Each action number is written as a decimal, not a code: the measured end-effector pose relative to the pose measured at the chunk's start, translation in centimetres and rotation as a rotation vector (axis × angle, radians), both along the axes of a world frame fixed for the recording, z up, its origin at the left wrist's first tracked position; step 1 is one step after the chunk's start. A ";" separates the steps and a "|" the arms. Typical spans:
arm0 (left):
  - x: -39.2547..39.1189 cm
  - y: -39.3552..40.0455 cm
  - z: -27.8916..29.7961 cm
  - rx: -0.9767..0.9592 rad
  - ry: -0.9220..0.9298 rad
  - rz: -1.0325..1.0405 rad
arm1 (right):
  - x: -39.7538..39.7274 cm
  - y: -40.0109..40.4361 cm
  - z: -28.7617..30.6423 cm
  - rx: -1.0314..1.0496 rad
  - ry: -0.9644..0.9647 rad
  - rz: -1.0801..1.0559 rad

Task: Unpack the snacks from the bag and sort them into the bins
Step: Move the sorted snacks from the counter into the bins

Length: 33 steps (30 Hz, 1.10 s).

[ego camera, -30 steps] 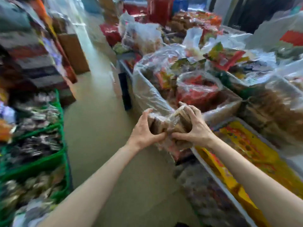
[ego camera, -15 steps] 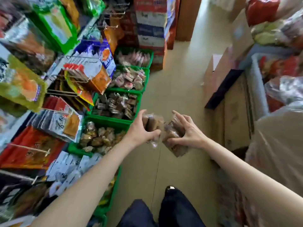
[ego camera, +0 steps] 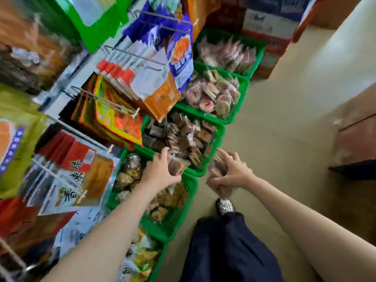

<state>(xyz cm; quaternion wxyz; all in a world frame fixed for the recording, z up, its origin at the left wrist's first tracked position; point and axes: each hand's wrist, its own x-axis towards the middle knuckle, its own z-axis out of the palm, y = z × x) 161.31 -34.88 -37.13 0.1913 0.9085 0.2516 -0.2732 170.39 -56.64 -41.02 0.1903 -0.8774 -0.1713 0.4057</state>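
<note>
Head view | your left hand (ego camera: pixel 160 169), mid-frame, curls round a brown wrapped snack (ego camera: pixel 177 166) over the green bin (ego camera: pixel 220 130) of similar brown packets | your right hand (ego camera: pixel 234 171), just right, grips a clear-wrapped snack bundle (ego camera: pixel 218 176) above the floor (ego camera: pixel 284 110).

We see brown snacks in clear wrappers (ego camera: pixel 179 165) over the green bin of brown squares (ego camera: pixel 218 139). More wrapped brown snacks (ego camera: pixel 218 176) hang above the floor, beside that bin.
</note>
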 end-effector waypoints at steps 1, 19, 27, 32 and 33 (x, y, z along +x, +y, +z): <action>1.6 0.6 -2.2 0.036 0.040 -0.047 | 1.7 1.1 -2.4 -0.021 -0.026 0.042; 11.6 3.5 -27.9 0.228 0.147 -0.066 | 14.3 9.4 -27.9 -0.323 -0.396 0.416; 9.6 0.0 -16.2 0.096 0.306 -0.265 | 11.4 4.5 -14.4 -0.263 -0.141 0.178; 9.4 -1.9 -4.3 0.243 0.211 -0.473 | 10.8 0.9 -1.0 -0.193 -0.185 -0.069; 9.0 -2.6 -2.0 0.288 0.161 -0.523 | 10.1 -0.3 1.7 -0.178 -0.224 -0.121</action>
